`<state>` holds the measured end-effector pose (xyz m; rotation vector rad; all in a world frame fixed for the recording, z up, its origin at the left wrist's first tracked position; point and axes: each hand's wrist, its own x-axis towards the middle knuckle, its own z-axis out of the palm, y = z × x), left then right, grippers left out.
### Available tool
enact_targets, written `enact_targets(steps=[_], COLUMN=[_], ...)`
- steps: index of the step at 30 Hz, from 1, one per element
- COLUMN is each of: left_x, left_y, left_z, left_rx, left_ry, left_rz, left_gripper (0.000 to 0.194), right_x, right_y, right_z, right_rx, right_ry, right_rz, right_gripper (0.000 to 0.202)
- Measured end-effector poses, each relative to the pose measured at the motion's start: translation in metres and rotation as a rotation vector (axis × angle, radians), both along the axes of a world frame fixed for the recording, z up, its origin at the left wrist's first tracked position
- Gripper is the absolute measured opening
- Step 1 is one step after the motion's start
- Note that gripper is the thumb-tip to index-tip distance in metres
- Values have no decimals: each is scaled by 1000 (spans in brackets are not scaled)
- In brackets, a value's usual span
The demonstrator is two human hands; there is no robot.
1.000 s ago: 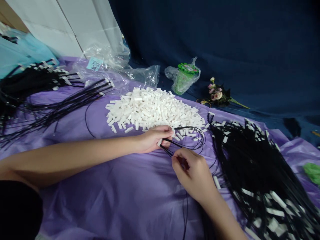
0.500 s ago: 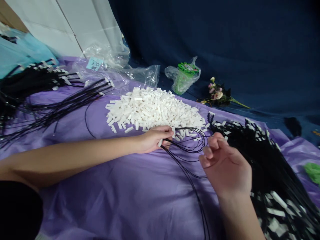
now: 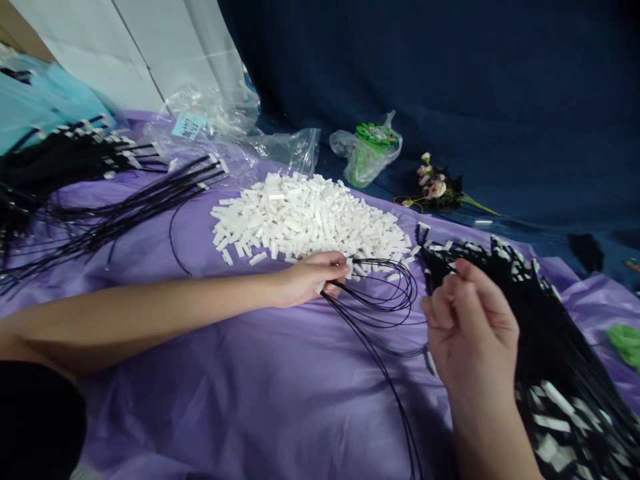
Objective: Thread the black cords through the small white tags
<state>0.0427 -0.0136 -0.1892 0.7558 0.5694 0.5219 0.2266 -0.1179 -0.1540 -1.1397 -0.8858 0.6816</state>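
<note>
Purple plastic sheeting [image 3: 240, 373] is covering the work surface, with a dark blue cloth backdrop [image 3: 450, 80] hanging behind it. Lying in the middle of the sheet is a heap of small white blocks [image 3: 305, 217]. The left hand [image 3: 310, 277] is resting just at the near edge of that heap, its thumb and fingers pressing together on a bunch of black cords [image 3: 385, 297] and what looks like one white block; the cords are looping out to the right and trailing down toward the near edge of the view. The right hand [image 3: 473, 333] is hovering raised above the sheet, its fingers curling loosely inward; whether it is pinching a cord cannot be told. Beside and under it a large pile of black cords with white tags [image 3: 540, 347] is spreading to the right. Another pile of black cords [image 3: 75, 193] is lying at the far left. Toward the back, empty-looking clear plastic bags [image 3: 235, 133] are sitting crumpled, and a further clear bag [image 3: 367, 157] is holding a green-lidded object. A small bunch of artificial flowers [image 3: 437, 190] is lying near it on the blue cloth.
</note>
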Motion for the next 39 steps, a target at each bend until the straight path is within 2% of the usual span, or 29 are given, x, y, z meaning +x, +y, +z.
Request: enact_targets(steps=[5, 7, 12, 21, 33, 39], left_x=[0, 1, 1, 1, 1, 0], left_y=[-2, -1, 0, 1, 0, 0], left_z=[0, -1, -3, -4, -10, -13], left_rx=[43, 68, 104, 103, 149, 220], left_ry=[9, 2, -5, -12, -8, -20], left_rz=[2, 5, 1, -6, -15, -51], left_gripper=[22, 20, 19, 20, 22, 21], right_x=[-12, -14, -13, -14, -14, -13], right_y=[-7, -7, -5, -5, -4, -4], right_z=[-6, -8, -10, -10, -15, -15], right_rx=[-70, -88, -149, -151, -233, -210], right_ry=[-612, -724, -769, -795, -752, -857], right_rz=[-18, -25, -21, 1, -4, 28], right_gripper=[6, 3, 3, 5, 12, 15])
